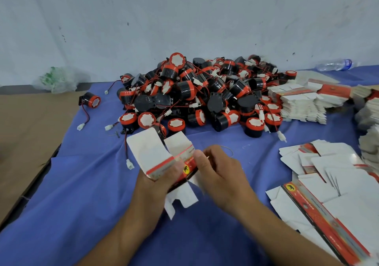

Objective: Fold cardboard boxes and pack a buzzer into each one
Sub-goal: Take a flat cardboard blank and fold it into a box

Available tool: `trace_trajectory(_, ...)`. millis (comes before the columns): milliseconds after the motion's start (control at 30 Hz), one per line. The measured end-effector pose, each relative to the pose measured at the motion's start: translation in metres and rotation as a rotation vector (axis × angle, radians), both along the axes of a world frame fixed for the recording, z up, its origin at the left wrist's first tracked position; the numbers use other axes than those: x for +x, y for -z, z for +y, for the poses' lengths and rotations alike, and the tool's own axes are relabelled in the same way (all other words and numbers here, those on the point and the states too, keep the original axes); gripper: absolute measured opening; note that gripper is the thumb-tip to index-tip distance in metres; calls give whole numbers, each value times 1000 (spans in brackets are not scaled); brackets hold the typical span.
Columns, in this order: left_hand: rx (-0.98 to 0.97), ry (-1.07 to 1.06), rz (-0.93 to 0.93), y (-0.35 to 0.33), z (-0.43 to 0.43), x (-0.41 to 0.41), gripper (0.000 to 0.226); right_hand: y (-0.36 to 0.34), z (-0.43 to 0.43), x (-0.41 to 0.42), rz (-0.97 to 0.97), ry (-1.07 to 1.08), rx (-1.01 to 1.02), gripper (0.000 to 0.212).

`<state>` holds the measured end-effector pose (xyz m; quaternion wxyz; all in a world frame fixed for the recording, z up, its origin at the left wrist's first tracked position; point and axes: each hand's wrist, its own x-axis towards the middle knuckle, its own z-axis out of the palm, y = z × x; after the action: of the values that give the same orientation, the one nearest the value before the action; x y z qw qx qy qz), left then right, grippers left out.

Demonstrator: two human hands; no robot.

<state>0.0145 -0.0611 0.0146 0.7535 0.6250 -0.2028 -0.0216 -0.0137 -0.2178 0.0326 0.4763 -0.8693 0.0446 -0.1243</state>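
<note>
Box (149,153) sits mid-fold over the near worktop (82,183), left hand (158,183) gripping its body, right hand (221,175) pinching the red side, probably squaring it; buzzer pile (194,93) waits just beyond, within easy reach.

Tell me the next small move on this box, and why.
Probably tuck the near flaps shut to form a bottom. The left hand and right hand both grip the box. Its near flaps and far flaps stick out unfolded, and neither hand holds a buzzer yet. The buzzer pile lies just beyond.
</note>
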Motion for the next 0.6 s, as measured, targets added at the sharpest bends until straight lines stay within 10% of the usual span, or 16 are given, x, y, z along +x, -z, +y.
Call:
trace_trajectory(133,-323,121,445,-9,5,3,34,-4,-10,5,-33,-125,249,25)
trace_trajectory(267,-601,281,715,-15,14,5,55,1,-13,6,74,-525,732,56)
trace_trajectory(467,-568,375,782,-23,15,2,56,2,-10,4,-146,-516,392,52)
trace_trajectory(600,-206,140,528,-5,3,-5,48,1,-12,1,-166,-522,209,55)
